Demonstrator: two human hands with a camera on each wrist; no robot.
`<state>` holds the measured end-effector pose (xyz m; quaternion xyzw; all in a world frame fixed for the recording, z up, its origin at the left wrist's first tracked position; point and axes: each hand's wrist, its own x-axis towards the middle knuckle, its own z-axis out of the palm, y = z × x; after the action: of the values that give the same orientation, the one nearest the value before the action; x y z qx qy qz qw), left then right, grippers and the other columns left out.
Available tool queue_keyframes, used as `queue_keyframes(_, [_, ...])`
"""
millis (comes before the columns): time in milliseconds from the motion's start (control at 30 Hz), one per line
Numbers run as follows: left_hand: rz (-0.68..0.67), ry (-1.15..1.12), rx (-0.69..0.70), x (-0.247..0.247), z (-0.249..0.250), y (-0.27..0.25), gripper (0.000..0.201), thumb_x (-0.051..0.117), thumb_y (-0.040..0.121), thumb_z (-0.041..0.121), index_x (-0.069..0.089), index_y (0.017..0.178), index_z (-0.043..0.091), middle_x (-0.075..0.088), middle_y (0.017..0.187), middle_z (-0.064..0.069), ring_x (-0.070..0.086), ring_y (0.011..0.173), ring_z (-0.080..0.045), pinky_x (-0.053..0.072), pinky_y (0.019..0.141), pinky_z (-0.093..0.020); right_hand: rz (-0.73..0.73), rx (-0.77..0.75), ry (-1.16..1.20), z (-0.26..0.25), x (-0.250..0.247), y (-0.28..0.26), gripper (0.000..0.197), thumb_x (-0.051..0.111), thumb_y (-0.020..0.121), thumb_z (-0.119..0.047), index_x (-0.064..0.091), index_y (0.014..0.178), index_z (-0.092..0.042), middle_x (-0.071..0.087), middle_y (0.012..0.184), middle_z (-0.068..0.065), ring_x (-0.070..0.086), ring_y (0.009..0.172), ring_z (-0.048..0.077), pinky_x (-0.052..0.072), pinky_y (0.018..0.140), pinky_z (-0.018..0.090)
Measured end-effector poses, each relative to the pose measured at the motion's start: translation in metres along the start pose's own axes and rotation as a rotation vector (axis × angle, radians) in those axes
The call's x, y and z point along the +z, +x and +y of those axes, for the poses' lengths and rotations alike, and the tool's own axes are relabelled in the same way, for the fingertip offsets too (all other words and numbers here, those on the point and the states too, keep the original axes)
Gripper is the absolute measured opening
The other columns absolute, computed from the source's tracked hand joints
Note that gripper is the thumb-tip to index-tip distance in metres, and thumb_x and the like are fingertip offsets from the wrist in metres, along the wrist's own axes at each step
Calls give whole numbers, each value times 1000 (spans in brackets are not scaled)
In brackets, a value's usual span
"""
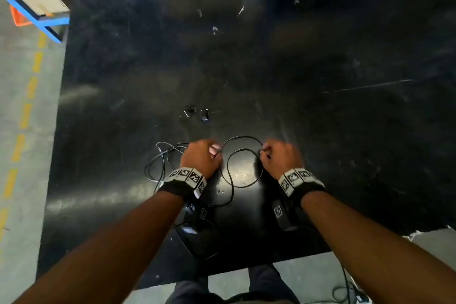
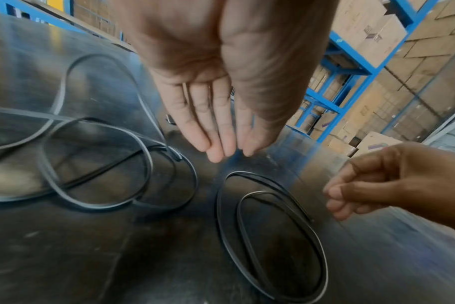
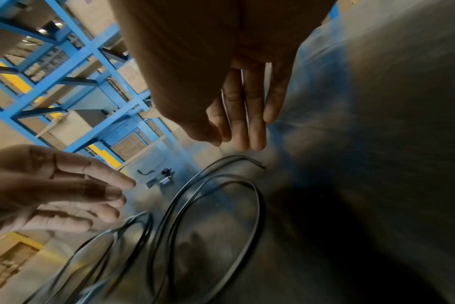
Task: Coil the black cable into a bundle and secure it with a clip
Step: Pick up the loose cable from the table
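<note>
Fingers of the left hand [image 2: 208,115] stretch out straight and pressed together, tips pointing down at the table [image 1: 296,57], and they hold nothing. The right hand [image 2: 392,181] curls its fingers loosely; a strand of the black cable [image 2: 273,236] runs close under the fingertips [image 3: 243,131], but whether they pinch it cannot be told from the blurred wrist views. The cable lies slack on the table below both hands — one double loop between the two sets of fingertips, a looser tangle of loops outward of the left fingers. Two small dark pieces, probably the clips [image 1: 204,114], sit beyond the fingertips, well apart from the cable.

The likely trouble is the tangle: if one strand is lifted while the crossed loops beside the left fingers stay snagged, the coil would probably knot or spring apart. With neither hand pinning the double loop, it may well relax and spread. The clips are also black on black — easy to knock away.

Both forearms reach forward side by side, wrists bent down, hands knuckles-up and low over the cable.
</note>
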<state>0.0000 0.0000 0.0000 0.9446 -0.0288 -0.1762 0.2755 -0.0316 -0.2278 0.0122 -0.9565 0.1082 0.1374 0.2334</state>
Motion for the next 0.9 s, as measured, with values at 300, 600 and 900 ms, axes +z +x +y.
queue_keyframes(300, [-29,76,-78,38,0,29,46,78,84,15,62,127,24,72,118,-9,71,106,-31,59,95,-48,-15,77,-22,0,21,50,21,66,88,-11,65,108,-17,71,108,9,65,90,29,44,72,28])
queue_keyframes(600, [32,-108,-78,26,-4,32,29,72,82,12,78,110,18,77,102,-8,74,89,-24,59,88,-33,141,38,190,0,10,51,11,69,78,-12,73,83,-21,66,93,2,65,80,22,57,77,33])
queue_keyframes(900, [28,-486,164,-44,26,-20,8,85,85,22,78,81,19,78,78,-3,67,68,-3,56,70,-20,174,34,988,-49,-60,30,18,60,94,-9,76,92,-19,78,82,4,74,67,12,54,66,23])
